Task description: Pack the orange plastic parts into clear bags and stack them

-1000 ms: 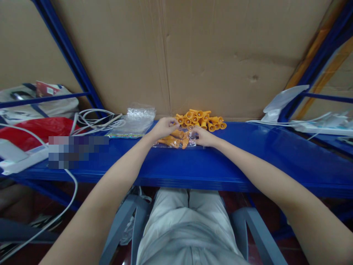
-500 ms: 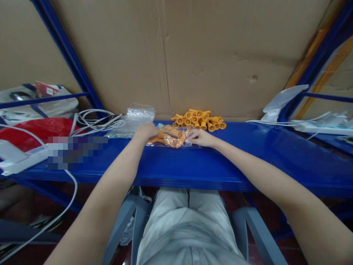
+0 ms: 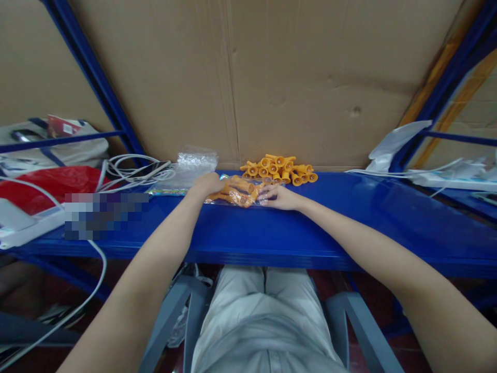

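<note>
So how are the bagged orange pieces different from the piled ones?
The bagged pieces are covered by the clear bag; the piled pieces are bare. The bagged pieces lie between the left hand and right hand; the piled pieces sit nearer the cardboard. Both are orange.

Horn-shaped pieces: uniform yellow-orange; plastic bag around some: clear, with whitish glints; shelf: solid deep blue. Backing board: plain brown; tote at far left: off-white, navy bands; trousers: pale grey; chair arms: darker grey.

Orange flared pieces inside clear bag
</note>
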`<state>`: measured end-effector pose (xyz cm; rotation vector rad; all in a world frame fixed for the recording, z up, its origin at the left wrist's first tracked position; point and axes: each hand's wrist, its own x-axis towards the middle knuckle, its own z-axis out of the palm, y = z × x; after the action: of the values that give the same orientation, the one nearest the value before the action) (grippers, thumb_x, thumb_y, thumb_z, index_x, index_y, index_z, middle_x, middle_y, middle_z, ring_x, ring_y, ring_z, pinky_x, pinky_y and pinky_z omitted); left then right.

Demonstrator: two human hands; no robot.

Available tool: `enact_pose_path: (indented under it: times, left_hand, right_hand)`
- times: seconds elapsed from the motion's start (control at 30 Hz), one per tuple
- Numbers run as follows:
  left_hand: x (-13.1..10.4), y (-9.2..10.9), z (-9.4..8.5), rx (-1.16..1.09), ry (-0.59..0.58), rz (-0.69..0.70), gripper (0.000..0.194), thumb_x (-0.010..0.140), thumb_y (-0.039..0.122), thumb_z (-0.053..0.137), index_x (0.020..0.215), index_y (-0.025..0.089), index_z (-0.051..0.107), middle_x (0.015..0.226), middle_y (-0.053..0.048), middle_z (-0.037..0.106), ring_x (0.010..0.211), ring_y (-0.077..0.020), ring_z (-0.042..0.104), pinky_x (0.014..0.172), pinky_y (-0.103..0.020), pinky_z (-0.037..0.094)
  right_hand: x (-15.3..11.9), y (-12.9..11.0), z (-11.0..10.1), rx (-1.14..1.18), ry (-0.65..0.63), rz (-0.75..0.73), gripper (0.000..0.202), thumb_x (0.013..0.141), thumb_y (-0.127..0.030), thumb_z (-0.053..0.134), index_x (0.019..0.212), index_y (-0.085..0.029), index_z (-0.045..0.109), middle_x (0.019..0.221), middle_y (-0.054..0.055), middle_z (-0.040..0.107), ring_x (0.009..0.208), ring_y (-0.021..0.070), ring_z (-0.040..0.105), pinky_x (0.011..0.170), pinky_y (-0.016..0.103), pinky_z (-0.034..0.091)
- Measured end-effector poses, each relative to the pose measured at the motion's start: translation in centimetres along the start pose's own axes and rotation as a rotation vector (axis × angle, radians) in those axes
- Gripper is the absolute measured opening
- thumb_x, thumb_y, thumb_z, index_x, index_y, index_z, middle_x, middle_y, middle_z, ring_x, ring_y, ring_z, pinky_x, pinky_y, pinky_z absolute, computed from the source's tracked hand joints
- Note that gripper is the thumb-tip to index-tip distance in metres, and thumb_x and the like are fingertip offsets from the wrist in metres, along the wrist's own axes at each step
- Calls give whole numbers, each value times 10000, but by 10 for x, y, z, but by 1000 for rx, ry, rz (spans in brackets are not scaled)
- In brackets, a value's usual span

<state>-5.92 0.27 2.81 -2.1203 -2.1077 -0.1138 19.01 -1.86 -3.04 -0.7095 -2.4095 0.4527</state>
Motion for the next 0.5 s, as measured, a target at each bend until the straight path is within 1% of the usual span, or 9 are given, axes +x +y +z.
enact_pose_path:
  times: [0.1, 0.2, 0.33, 0.43, 0.47, 0.5]
  left_hand:
    - [-4, 2, -3, 8, -47, -33, 593, 924, 480, 353, 1244, 82, 655, 1274, -200, 635, 1172, -335, 604, 931, -352, 485]
    - [-9, 5, -6, 0, -70, -36, 636, 939, 512, 313, 1283, 75, 620, 1294, -214, 618, 1182, -341, 597, 924, -367, 489]
    - [-12, 9, -8, 9, -95, -9, 664, 950, 526, 277, 1279, 57, 612, 1274, -231, 625, 1188, -337, 595, 927, -362, 481]
    - [-10, 9, -7, 4, -121, 28, 687, 958, 538, 237, 1260, 56, 623, 1256, -228, 637, 1182, -327, 601, 907, -336, 482]
    - [-9, 9, -7, 3, -125, 40, 688, 958, 540, 234, 1248, 58, 630, 1242, -226, 646, 1173, -323, 609, 891, -324, 486]
    - [-8, 10, -7, 1, -127, 51, 681, 959, 536, 240, 1237, 58, 637, 1222, -224, 659, 1154, -317, 622, 874, -311, 490]
  right_hand:
    - [0, 0, 0, -15, 5, 12, 148, 824, -208, 678, 929, -182, 778, 1121, 87, 693, 1080, 192, 623, 1014, 374, 456]
    - [2, -2, -7, -76, 63, 81, 137, 801, -177, 676, 895, -166, 774, 1068, 94, 713, 1024, 202, 646, 973, 369, 479]
    - [3, -8, -31, -255, 233, 314, 190, 837, -154, 572, 878, -148, 758, 932, 99, 733, 887, 224, 668, 874, 383, 509]
    - [-4, -6, -52, -474, 374, 487, 244, 853, -147, 501, 919, -136, 736, 1000, 130, 715, 951, 248, 652, 890, 388, 492]
    - [-8, -4, -57, -534, 384, 540, 265, 855, -146, 488, 968, -142, 727, 1049, 136, 703, 992, 254, 641, 906, 393, 485]
    - [-13, -2, -60, -581, 358, 594, 284, 856, -148, 483, 1017, -149, 716, 1095, 140, 690, 1034, 263, 629, 919, 403, 480]
